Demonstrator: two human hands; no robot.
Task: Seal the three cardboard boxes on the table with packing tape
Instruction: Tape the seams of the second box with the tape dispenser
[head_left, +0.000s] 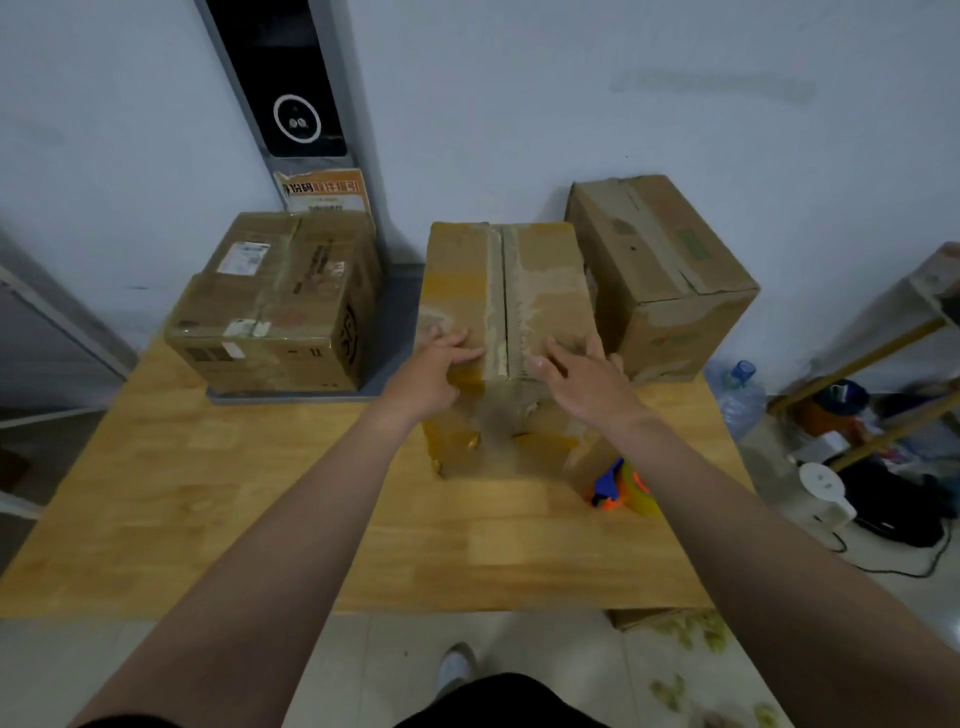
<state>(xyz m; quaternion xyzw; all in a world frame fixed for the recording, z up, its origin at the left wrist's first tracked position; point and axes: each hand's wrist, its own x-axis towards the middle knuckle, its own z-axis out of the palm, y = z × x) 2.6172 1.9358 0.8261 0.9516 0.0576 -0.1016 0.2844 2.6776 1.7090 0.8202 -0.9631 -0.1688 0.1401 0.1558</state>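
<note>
While bare desk (260, 493) runs along the near edge, a tape dispenser (621, 488) lies right. The left grip (436, 364) and right grip (582, 371), fingers straight, press the middle box (545, 280), flanked farther back by left box (275, 306) and right box (670, 265).

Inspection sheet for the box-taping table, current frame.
Surface: wooden table, boxes along its far side.
Job's things: middle box, flaps shut, seam gap showing; left box and right box flank it; tape dispenser by its right corner, untouched.
Clutter: grey base plate under left box.
Grippers: left hand and right hand press flat either side of the seam.
Cables: black cable on floor, right.
Surroundings: black panel, water bottle, shelf.
</note>
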